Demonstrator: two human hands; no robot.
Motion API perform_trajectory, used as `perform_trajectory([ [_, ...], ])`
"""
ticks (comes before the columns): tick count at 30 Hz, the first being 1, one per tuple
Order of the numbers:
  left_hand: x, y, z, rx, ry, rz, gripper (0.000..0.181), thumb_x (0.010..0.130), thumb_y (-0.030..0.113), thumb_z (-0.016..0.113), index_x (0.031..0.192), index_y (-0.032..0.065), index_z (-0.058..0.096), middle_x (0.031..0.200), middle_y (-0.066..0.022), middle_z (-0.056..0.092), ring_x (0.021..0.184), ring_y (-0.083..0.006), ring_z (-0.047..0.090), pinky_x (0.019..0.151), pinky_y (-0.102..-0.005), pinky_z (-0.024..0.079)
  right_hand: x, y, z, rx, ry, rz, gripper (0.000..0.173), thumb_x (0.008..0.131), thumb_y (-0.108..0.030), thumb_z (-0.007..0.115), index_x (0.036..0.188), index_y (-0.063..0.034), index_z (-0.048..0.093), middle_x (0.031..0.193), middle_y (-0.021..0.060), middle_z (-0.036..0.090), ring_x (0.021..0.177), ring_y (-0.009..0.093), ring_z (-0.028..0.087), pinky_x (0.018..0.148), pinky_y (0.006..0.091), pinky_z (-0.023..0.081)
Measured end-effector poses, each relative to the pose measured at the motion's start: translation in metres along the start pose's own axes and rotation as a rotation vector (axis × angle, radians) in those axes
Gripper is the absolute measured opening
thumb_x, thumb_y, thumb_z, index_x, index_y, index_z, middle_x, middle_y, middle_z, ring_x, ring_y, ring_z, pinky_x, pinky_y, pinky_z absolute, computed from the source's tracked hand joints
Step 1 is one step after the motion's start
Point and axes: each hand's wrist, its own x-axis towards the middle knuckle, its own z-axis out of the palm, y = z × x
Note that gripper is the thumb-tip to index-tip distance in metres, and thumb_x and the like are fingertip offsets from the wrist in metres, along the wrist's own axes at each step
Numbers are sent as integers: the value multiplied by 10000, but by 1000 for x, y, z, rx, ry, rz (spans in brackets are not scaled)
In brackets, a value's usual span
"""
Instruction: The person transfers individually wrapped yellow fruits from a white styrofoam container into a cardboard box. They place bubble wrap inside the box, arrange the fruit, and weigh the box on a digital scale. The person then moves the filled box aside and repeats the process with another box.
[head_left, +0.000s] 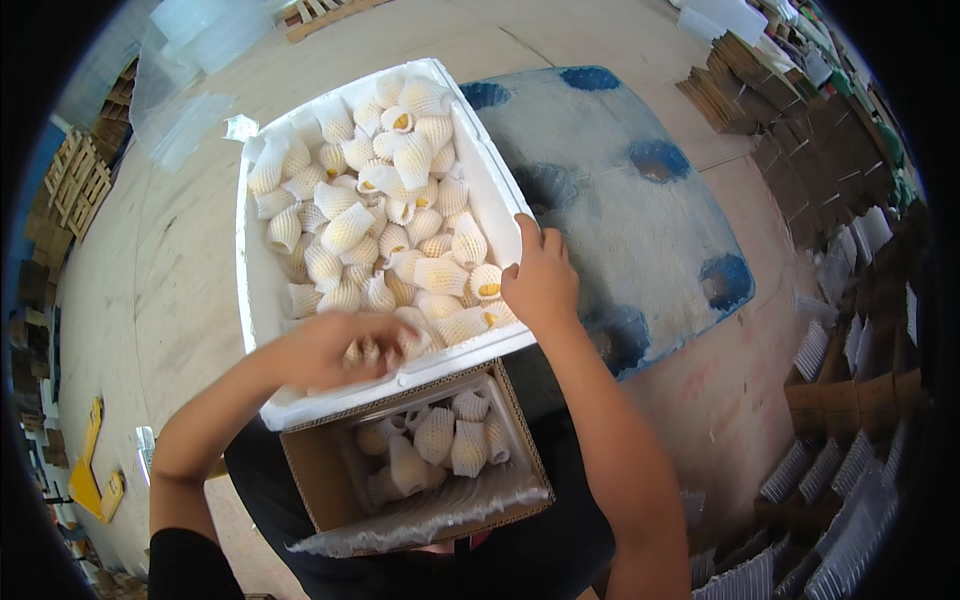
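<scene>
A white foam box (247, 247) lies before me, filled with yellowish fruit (349, 229) in white foam netting sleeves. My left hand (352, 349), blurred by motion, hovers over the fruit at the box's near side with its fingers apart; I see nothing held in it. With its fingers over the right-hand rim, my right hand (544, 281) grips the foam box. Closer to my body, a brown cardboard carton (319, 480) touches the foam box's near wall. Inside the carton, a clear plastic liner (450, 517) surrounds several sleeved fruits (435, 435).
A worn blue plastic pallet (600, 217) lies on the floor to the right. Stacks of flattened cardboard (825, 172) and open cartons with plastic liners (847, 397) line the right side. Wooden pallets (79, 184) and a yellow metal object (94, 480) are at left.
</scene>
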Motion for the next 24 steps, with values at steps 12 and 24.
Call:
perform_trajectory([
  [12,245,-154,65,678,313,-148,962,677,349,751,1468,274,209,1474,-327,240,1123,-487,554,870,-507,510,2,4,1,70,23,38,630,738,-84,625,1332,-157,427,1104,157,499,1049,362,549,813,448,522],
  [24,108,-82,-43,-818,90,-92,916,634,258,778,1432,101,357,1296,-129,504,1212,-242,496,996,-388,439,0,-2,-6,63,6,60,630,754,-81,613,1348,-152,415,1100,158,499,1032,359,555,806,445,523],
])
